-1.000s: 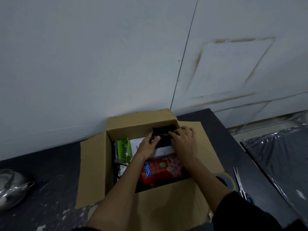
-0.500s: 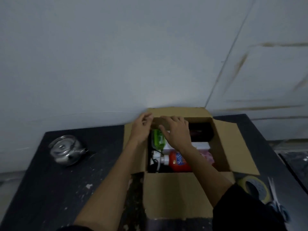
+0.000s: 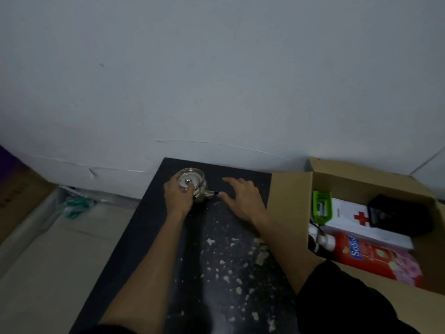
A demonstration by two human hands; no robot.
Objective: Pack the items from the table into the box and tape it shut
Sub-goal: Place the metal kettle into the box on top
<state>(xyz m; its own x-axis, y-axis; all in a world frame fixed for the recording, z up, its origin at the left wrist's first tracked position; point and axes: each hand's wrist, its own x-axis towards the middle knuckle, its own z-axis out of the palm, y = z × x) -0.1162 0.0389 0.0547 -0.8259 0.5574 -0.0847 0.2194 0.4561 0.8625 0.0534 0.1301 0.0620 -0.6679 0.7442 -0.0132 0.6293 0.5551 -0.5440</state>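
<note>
A small shiny metal kettle [image 3: 196, 182] stands at the far left corner of the dark table [image 3: 228, 261]. My left hand [image 3: 177, 196] wraps around its left side and lid. My right hand [image 3: 243, 200] hovers with fingers spread just right of the spout, apart from it. The open cardboard box [image 3: 289, 189] sits at the right. It holds a green item [image 3: 322, 208], a white carton with a red cross [image 3: 349, 222], a black item [image 3: 399, 216] and a red bottle [image 3: 370, 259].
A grey wall runs close behind the table. White flecks dot the tabletop. Left of the table lies flat cardboard under plastic sheeting [image 3: 60, 237], with a green-and-white bundle [image 3: 77, 206] near the wall.
Both hands left the box and moved left across the table to the kettle. My view swung left, so the box now sits at the right edge.
</note>
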